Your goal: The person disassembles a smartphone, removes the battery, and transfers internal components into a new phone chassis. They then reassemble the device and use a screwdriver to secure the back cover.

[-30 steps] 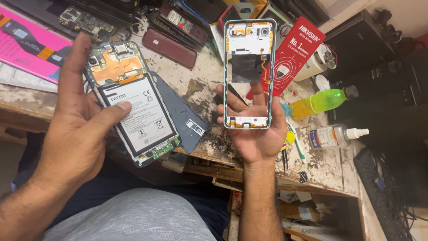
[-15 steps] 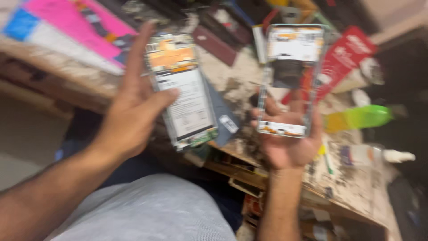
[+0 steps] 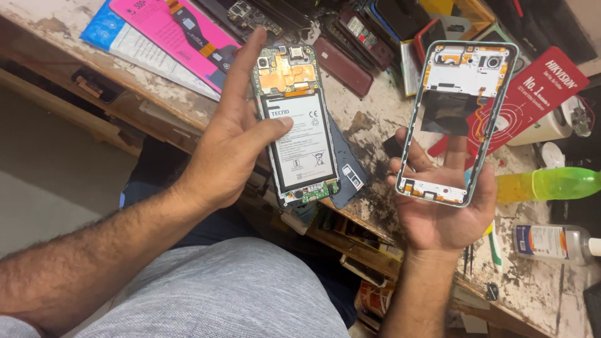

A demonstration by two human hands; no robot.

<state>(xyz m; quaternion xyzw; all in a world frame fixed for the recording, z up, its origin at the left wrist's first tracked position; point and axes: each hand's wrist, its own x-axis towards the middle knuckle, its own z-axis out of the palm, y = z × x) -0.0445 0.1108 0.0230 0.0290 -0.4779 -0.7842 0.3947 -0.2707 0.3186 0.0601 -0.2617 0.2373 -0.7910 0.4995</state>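
A green bottle (image 3: 554, 183) (lying flat), pink packet (image 3: 172, 28) and maroon case (image 3: 343, 67) clutter the workbench (image 3: 369, 122).

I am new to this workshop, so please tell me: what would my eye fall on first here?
Two opened phone parts held up side by side: the left hand holds a phone body with its white battery bare, and the right hand holds a pale green frame. Behind them lies a worn, cluttered bench, with a pink packet at top left and a yellow-green bottle at right.

Pink and blue flat packets (image 3: 164, 32) lying at eleven o'clock, red card package (image 3: 543, 92) sitting at two, white-labelled clear bottle (image 3: 552, 241) resting at four
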